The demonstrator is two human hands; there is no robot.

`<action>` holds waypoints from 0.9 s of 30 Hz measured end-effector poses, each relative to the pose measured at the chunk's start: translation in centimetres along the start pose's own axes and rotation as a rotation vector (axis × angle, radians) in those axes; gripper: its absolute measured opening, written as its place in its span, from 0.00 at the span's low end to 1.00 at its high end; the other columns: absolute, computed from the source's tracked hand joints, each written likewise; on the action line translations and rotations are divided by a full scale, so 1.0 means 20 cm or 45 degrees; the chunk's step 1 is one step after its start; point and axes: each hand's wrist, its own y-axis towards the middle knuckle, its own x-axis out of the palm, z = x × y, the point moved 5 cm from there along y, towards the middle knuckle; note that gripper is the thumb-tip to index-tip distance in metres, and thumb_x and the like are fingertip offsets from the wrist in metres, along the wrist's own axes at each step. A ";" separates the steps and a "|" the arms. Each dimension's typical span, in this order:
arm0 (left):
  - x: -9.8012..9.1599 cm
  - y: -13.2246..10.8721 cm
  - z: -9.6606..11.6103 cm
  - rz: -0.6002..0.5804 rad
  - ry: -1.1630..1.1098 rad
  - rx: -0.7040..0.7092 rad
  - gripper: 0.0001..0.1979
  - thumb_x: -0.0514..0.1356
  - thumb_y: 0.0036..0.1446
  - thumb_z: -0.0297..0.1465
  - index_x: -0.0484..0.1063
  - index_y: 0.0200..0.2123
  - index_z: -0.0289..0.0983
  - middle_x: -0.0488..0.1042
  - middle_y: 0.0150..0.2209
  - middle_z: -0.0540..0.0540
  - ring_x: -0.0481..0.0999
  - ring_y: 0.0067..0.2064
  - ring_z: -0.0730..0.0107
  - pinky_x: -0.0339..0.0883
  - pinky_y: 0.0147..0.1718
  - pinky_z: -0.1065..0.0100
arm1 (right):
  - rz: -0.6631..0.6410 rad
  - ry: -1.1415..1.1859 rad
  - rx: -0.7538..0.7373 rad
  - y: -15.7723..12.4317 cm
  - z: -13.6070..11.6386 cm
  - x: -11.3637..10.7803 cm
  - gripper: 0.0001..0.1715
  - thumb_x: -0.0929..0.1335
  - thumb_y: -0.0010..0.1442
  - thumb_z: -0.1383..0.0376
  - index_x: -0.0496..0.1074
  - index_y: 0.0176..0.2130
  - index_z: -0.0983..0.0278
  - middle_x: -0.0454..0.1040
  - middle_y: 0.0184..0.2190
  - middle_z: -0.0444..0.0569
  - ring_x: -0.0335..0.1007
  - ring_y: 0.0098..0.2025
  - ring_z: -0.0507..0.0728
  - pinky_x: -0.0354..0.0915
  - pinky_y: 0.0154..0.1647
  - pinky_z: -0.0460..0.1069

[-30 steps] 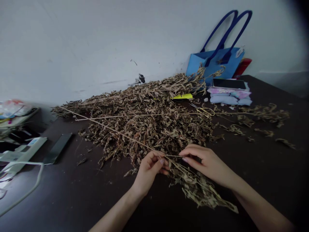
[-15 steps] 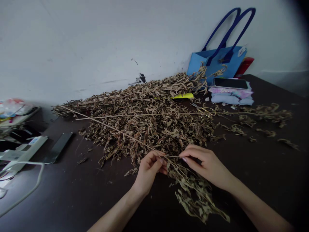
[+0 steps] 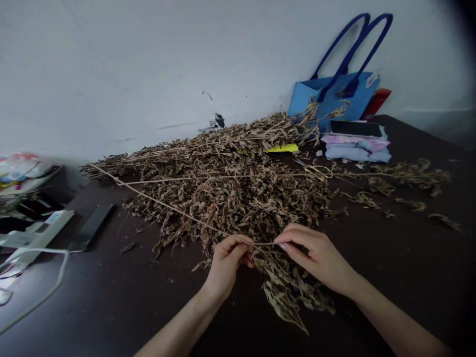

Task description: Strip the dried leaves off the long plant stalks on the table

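My left hand (image 3: 229, 262) is closed around a long dried plant stalk (image 3: 174, 208), which runs from the far left of the heap down to my fingers. Beyond my grip, its leafy end (image 3: 288, 292) hangs toward me over the dark tabletop. A thin side stem (image 3: 265, 243) stretches between my two hands, and my right hand (image 3: 314, 253) pinches its right end between thumb and forefinger. Just past both hands lies a broad heap of dried, curled brown leaves (image 3: 230, 198). Another bare stalk (image 3: 208, 177) rests across the heap.
Gold-handled scissors (image 3: 318, 172) lie right of the heap. Behind them a phone (image 3: 355, 129) rests on folded cloth (image 3: 357, 151), near a blue bag (image 3: 334, 99) against the wall. A power strip (image 3: 40, 238), white cable (image 3: 61, 272) and dark flat object (image 3: 91, 228) are at left.
The stalk's leafy end has swung left and drawn closer beneath my hands. Near my left hand the stalk sits slightly lower. Both hands have barely moved and keep their grips.
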 end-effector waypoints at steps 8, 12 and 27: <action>0.02 -0.01 0.00 -0.127 -0.043 -0.084 0.10 0.64 0.51 0.32 0.72 0.37 0.33 0.70 0.27 0.49 0.68 0.25 0.77 0.65 0.25 0.73 | 0.141 -0.145 -0.039 0.00 0.04 -0.01 0.11 0.60 0.63 0.64 0.70 0.39 0.61 0.71 0.34 0.49 0.68 0.36 0.52 0.65 0.36 0.47; 0.03 -0.02 0.02 -0.149 -0.052 -0.096 0.11 0.65 0.51 0.31 0.70 0.37 0.34 0.69 0.29 0.49 0.69 0.28 0.77 0.66 0.28 0.74 | 0.155 -0.185 -0.056 0.00 0.05 -0.01 0.11 0.60 0.63 0.66 0.70 0.40 0.60 0.70 0.35 0.48 0.68 0.36 0.52 0.64 0.37 0.47; 0.08 -0.07 -0.03 -0.263 -0.337 -0.385 0.11 0.62 0.49 0.20 0.71 0.38 0.33 0.70 0.34 0.47 0.70 0.32 0.77 0.66 0.35 0.72 | 0.230 -0.222 -0.099 0.00 0.09 -0.04 0.10 0.61 0.62 0.65 0.70 0.41 0.60 0.71 0.36 0.49 0.69 0.38 0.53 0.65 0.38 0.46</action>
